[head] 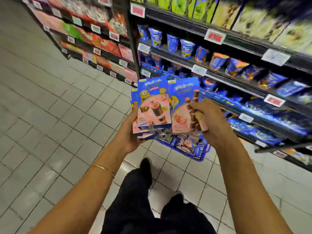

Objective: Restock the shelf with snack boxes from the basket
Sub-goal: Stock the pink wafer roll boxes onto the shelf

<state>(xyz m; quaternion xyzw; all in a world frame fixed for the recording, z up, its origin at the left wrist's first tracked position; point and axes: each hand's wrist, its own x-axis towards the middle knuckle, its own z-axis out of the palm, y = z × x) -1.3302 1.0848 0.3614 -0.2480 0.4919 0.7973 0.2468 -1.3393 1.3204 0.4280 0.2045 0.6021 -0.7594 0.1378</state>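
Note:
My left hand (pixel 130 132) grips a stack of blue and pink snack boxes (pixel 152 105) from below and the left side, held upright. My right hand (pixel 208 120) holds another blue and pink snack box (pixel 183 105) next to the stack, fingers curled round its right edge. Both are raised above the blue basket (pixel 190 149), which stands on the floor and holds several more of the same boxes. The shelf (pixel 236 81) with blue snack packs and boxes runs along the right.
Further shelves with red and pink boxes (pixel 101 43) stand at the back left. Green packs (pixel 236 16) fill the top right shelf. Price tags (pixel 199 70) line the shelf edges. Grey floor tiles (pixel 59 124) spread to the left. My legs and shoes (pixel 145 168) are below.

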